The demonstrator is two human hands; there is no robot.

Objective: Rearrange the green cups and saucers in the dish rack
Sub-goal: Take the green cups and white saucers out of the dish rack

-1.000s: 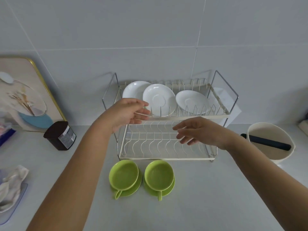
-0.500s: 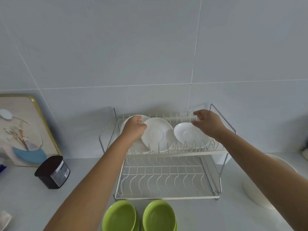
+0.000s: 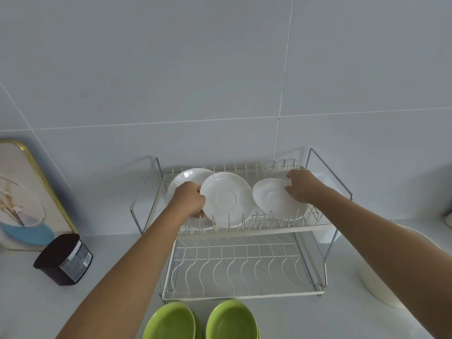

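Observation:
Two green cups, one on the left (image 3: 170, 321) and one on the right (image 3: 231, 319), stand on green saucers at the bottom edge, in front of the two-tier wire dish rack (image 3: 241, 293). The rack's upper tier holds three white saucers. My left hand (image 3: 189, 201) grips the left edge of the middle white saucer (image 3: 226, 199). My right hand (image 3: 302, 187) holds the right edge of the right white saucer (image 3: 274, 198). The left white saucer (image 3: 186, 176) stands behind my left hand. The lower tier holds nothing.
A dark jar (image 3: 63, 259) stands left of the rack, before a gold-rimmed picture board (image 3: 31, 192) leaning on the tiled wall. A white bowl-shaped container (image 3: 391, 277) sits at the right, partly behind my right arm.
Both hands rose from in front of the rack to the upper tier and took hold of white saucers. The camera view tilted up, so the green cups slid to the bottom edge.

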